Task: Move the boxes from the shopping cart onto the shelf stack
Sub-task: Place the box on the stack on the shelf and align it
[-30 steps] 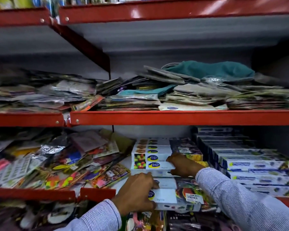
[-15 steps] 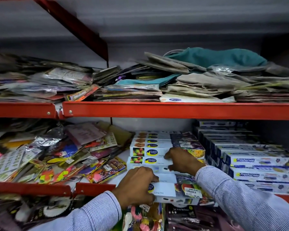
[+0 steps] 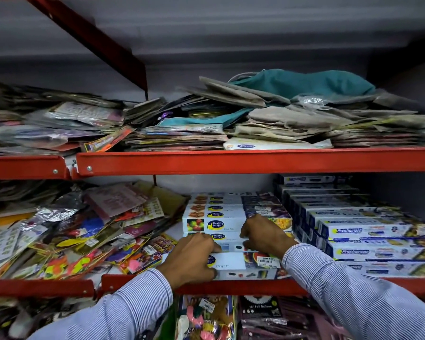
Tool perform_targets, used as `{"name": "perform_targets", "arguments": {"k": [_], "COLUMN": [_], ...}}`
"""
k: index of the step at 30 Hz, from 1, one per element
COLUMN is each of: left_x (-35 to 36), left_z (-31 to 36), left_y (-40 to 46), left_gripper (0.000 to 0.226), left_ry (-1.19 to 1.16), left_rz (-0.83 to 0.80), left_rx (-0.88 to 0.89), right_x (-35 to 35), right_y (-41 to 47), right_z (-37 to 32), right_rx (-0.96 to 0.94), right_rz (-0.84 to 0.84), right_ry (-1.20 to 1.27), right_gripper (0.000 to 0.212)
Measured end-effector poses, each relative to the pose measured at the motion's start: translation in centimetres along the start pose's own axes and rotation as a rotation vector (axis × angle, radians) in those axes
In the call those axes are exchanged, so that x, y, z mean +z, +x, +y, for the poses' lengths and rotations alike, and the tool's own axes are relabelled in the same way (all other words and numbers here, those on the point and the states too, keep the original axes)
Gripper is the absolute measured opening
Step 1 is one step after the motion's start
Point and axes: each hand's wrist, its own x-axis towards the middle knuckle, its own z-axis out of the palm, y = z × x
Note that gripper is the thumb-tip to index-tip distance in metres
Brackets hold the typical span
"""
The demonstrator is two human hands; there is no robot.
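A long white cling film box point(image 3: 241, 262) lies at the front of the middle red shelf point(image 3: 231, 287). My left hand point(image 3: 194, 256) grips its left end, thumb under the front face. My right hand point(image 3: 265, 235) rests with bent fingers on the box top and against the stack of matching cling film boxes point(image 3: 214, 217) just behind it. That stack rises in steps toward the back of the shelf. The shopping cart is out of view.
Blue and white foil boxes point(image 3: 363, 231) are stacked at the right of the same shelf. Loose party packets point(image 3: 79, 229) are heaped at the left. The upper shelf point(image 3: 255, 160) holds folded bags and packets. Balloon packs point(image 3: 206, 317) hang below.
The view has tilted down and come closer. Both hands have pushed the front box a little farther in onto the shelf edge, against the stack.
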Motion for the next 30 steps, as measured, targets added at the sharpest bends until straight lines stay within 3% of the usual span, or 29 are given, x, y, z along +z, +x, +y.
{"name": "perform_targets", "arguments": {"k": [11, 21, 28, 30], "left_x": [2.3, 5.1, 6.2, 6.3], "left_z": [-0.3, 0.3, 0.5, 0.6], "left_y": [2.3, 2.2, 2.3, 2.3], "left_gripper": [0.051, 0.035, 0.043, 0.04], "left_ry": [0.063, 0.116, 0.084, 0.069], "left_rz": [-0.007, 0.145, 0.189, 0.194], "left_rx": [-0.013, 0.005, -0.019, -0.025], "right_x": [-1.2, 1.3, 1.9, 2.0], "right_y": [0.0, -1.8, -3.0, -3.1], "right_z": [1.2, 1.2, 0.8, 0.8], "right_rx": [-0.068, -0.068, -0.082, -0.066], "right_rz": [-0.093, 0.072, 0.163, 0.149], "right_ry": [0.119, 0.188, 0.213, 0.236], "right_gripper": [0.021, 0.034, 0.049, 0.044]}}
